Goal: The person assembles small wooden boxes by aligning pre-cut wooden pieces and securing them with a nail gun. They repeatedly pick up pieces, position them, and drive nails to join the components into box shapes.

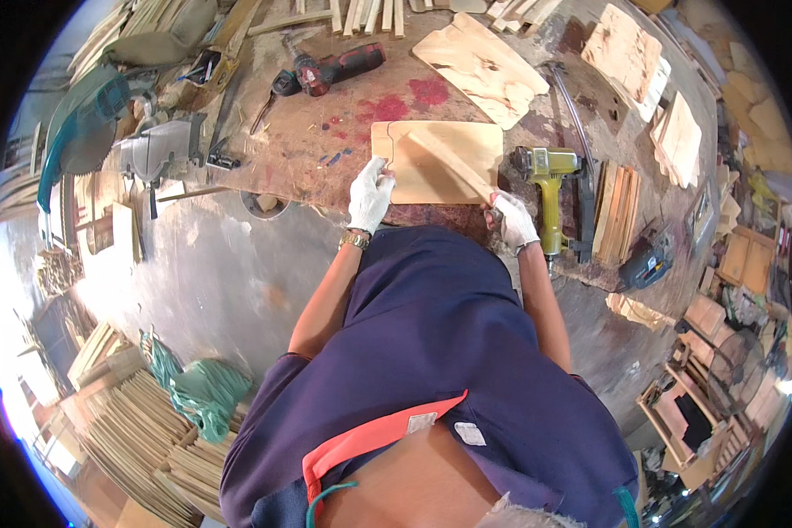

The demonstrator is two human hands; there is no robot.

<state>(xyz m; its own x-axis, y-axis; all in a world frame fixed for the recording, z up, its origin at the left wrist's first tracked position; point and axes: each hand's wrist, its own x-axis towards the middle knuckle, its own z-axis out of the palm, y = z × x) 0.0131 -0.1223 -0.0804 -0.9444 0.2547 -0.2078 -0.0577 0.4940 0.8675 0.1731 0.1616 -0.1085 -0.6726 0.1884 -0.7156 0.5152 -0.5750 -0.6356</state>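
Observation:
In front of me a light plywood panel (475, 145) with rounded corners lies at the table's near edge. A thin curved line runs down its left part. My left hand (371, 194), in a white glove, grips the panel's left edge with fingers closed. My right hand (513, 219), gloved too, is closed round the near end of a flat wooden strip (447, 161). The strip slants over the panel toward its upper left; whether it touches the panel I cannot tell. Just right of the right hand lies a yellow-green nail gun (550, 194).
A cordless drill (326, 70) lies at the back of the stained table (299, 163). Other plywood panels (484, 66) and a bundle of strips (616, 211) lie to the right. A miter saw (88, 123) stands at left. Stacked slats (141, 431) and a green bag (207, 392) are lower left.

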